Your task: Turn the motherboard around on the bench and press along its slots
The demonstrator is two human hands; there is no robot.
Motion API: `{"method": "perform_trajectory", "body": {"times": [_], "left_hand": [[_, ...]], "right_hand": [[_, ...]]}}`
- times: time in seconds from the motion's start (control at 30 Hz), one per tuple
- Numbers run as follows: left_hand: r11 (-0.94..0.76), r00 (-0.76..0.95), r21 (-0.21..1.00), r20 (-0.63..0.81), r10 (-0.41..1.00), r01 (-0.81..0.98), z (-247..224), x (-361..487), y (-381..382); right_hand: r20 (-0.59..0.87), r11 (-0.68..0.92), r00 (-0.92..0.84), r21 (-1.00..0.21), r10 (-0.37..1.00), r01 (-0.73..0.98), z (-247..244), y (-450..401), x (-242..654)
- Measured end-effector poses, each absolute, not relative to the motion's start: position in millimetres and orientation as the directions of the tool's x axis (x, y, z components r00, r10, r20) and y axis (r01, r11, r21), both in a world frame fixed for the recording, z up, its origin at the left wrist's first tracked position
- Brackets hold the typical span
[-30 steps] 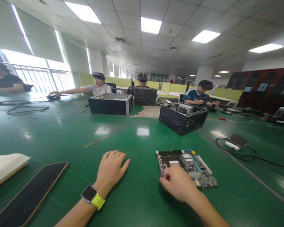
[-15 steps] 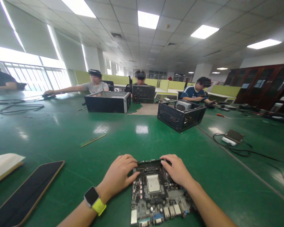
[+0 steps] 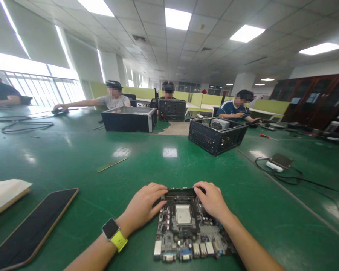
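A motherboard (image 3: 186, 233) lies in front of me on the green table, its row of ports facing me. A square silver processor (image 3: 183, 215) sits in the socket near its middle. My left hand (image 3: 145, 203), with a watch (image 3: 113, 233) on a yellow-green strap at the wrist, holds the board's far left corner, thumb and fingers bent around it. At the far right corner my right hand (image 3: 211, 199) grips the edge, its palm covering part of the board's right side. A dark strip runs along the far edge between the two hands.
A phone-like dark slab (image 3: 36, 229) and a pale pad (image 3: 5, 194) lie at left. A thin brass-coloured stick (image 3: 112, 165) is beyond my left hand. Computer cases (image 3: 127, 121) (image 3: 217, 135) stand farther off; cables and a small box (image 3: 281, 160) lie right. Several people sit around.
The board appears slightly higher in the picture, and its whole port edge now shows. Both hands stay at its far corners. The view has shifted a little.
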State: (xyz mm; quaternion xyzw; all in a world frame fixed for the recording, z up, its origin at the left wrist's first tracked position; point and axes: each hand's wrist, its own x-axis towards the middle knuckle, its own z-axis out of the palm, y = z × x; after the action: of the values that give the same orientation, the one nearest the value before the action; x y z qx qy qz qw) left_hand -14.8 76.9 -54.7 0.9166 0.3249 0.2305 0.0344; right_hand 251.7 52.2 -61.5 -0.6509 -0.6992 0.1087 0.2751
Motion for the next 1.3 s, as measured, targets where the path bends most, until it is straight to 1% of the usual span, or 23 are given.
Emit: {"method": "perform_trajectory", "body": {"times": [0.17,0.27,0.33,0.37,0.43,0.47,0.53,0.6,0.63,0.7,0.77,0.83,0.87,0.97,1.07,1.2,1.3], "left_hand": [[-0.785,0.671,0.213,0.421,0.611,0.581,-56.8,-15.6,77.2],[-0.778,0.64,0.211,0.465,0.612,0.591,-56.1,-16.5,77.0],[-0.758,0.583,0.215,0.523,0.622,0.616,-54.8,-17.0,77.0],[-0.745,0.548,0.218,0.555,0.626,0.631,-54.0,-17.3,77.1],[-0.721,0.486,0.221,0.607,0.629,0.656,-52.7,-18.0,77.5],[-0.713,0.464,0.219,0.626,0.627,0.667,-52.4,-18.6,77.8],[-0.697,0.437,0.21,0.648,0.625,0.685,-52.4,-19.9,78.3],[-0.683,0.421,0.203,0.655,0.628,0.701,-52.9,-21.7,78.6],[-0.677,0.416,0.202,0.655,0.63,0.708,-53.2,-22.7,78.7],[-0.67,0.411,0.203,0.654,0.635,0.714,-53.5,-24.8,78.7],[-0.667,0.409,0.205,0.652,0.639,0.717,-53.4,-26.9,78.6],[-0.665,0.407,0.204,0.652,0.64,0.718,-53.1,-28.4,78.6],[-0.665,0.407,0.203,0.653,0.639,0.719,-53.0,-28.8,78.8],[-0.665,0.407,0.2,0.655,0.637,0.72,-53.0,-27.9,79.4],[-0.666,0.413,0.199,0.65,0.639,0.719,-53.2,-24.8,79.8],[-0.682,0.441,0.19,0.636,0.634,0.706,-53.2,-21.3,79.8],[-0.695,0.461,0.183,0.629,0.627,0.695,-52.8,-20.1,79.3]], "right_hand": [[0.232,0.103,0.02,-0.506,0.972,0.856,-58.5,53.5,252.7],[0.287,0.075,0.073,-0.474,0.955,0.877,-42.2,42.5,239.9],[0.325,0.119,0.034,-0.44,0.945,0.89,-28.7,25.2,219.3],[0.313,0.167,-0.027,-0.43,0.949,0.887,-23.4,14.2,205.9],[0.23,0.28,-0.198,-0.415,0.953,0.866,-18.8,-9.1,177.0],[0.172,0.308,-0.259,-0.395,0.95,0.866,-19.7,-19.5,163.3],[0.045,0.279,-0.282,-0.356,0.958,0.892,-26.0,-34.4,142.1],[-0.028,0.252,-0.277,-0.329,0.961,0.91,-33.7,-39.1,132.0],[-0.038,0.25,-0.276,-0.322,0.96,0.913,-36.6,-37.7,131.5],[-0.01,0.259,-0.275,-0.313,0.961,0.914,-39.7,-28.7,139.2],[0.044,0.251,-0.249,-0.289,0.968,0.924,-39.8,-12.9,157.6],[0.097,0.196,-0.177,-0.248,0.979,0.949,-39.8,7.3,185.6],[0.113,0.14,-0.118,-0.214,0.987,0.967,-40.5,18.2,202.4],[0.196,-0.097,0.122,-0.132,0.973,0.986,-46.8,48.1,255.8],[0.232,-0.209,0.228,-0.105,0.945,0.972,-54.9,66.5,294.8],[0.226,-0.214,0.229,-0.088,0.947,0.973,-53.4,63.8,293.3],[0.18,-0.138,0.157,-0.116,0.971,0.984,-40.3,40.7,255.9]]}}
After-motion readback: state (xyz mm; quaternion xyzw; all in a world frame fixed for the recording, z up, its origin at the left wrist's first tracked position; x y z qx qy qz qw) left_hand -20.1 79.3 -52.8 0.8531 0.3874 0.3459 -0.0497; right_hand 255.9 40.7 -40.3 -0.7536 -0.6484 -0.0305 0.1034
